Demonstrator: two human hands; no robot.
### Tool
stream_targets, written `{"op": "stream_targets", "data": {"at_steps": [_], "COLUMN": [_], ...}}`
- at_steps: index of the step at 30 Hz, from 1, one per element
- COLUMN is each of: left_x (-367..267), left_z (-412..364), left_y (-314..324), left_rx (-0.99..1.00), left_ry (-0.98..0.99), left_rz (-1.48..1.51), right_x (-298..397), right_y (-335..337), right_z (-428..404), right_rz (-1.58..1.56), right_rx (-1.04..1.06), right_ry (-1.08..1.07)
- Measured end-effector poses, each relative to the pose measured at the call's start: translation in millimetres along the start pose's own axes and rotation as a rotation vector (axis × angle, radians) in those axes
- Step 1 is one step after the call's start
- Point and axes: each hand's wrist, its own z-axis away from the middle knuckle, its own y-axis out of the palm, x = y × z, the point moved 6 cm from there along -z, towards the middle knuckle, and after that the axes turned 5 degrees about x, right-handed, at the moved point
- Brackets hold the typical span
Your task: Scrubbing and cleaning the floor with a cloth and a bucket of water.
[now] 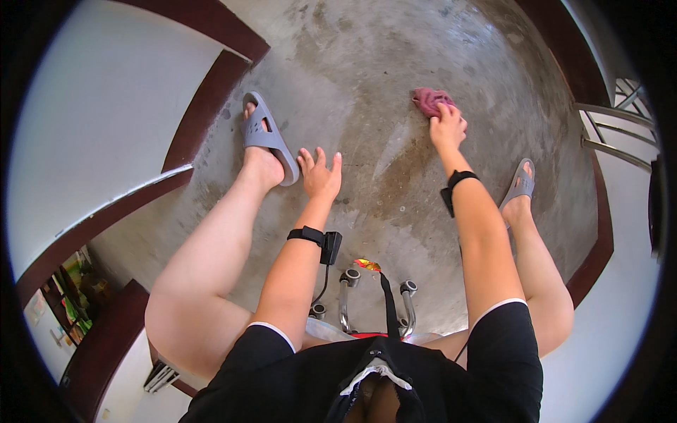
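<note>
My right hand (448, 127) grips a crumpled pinkish-red cloth (433, 101) ahead of me, over the grey concrete floor (370, 116). Part of the cloth sticks out beyond the fingertips; whether it touches the floor I cannot tell. My left hand (321, 173) has its fingers spread and holds nothing. It is beside the heel of the grey slipper (264, 132) on my left foot. Both forearms carry black straps with small black boxes, and a cable hangs from the left box (330, 247).
Chrome stool legs (345, 301) with round feet stand beneath me. Near them lies a shiny red and gold wrapper (367, 264). Dark red baseboards (198, 113) edge the walls on both sides. Metal bars (619, 137) jut in at the right. My right slipper (521, 182) rests on the floor.
</note>
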Motion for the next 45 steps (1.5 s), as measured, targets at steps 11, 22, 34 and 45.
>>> {"op": "stream_targets", "data": {"at_steps": [11, 22, 34, 45], "left_x": [20.4, 7.1, 18.0, 0.2], "left_z": [-11.2, -12.0, -14.3, -6.4], "left_y": [13.1, 25.1, 18.0, 15.4], "left_rx": [0.141, 0.189, 0.153, 0.094], "left_ry": [0.045, 0.012, -0.021, 0.005], "left_rz": [-0.067, -0.1, -0.145, -0.107], "right_x": [82.4, -216.1, 43.2, -22.4], "right_y": [41.5, -37.4, 41.2, 15.5], "right_z": [290.5, 88.5, 341.9, 109.0], "right_rz": [-0.468, -0.034, -0.577, -0.009], "right_rx": [0.456, 0.039, 0.271, -0.098], "right_ry": [-0.535, 0.494, -0.267, 0.203]}}
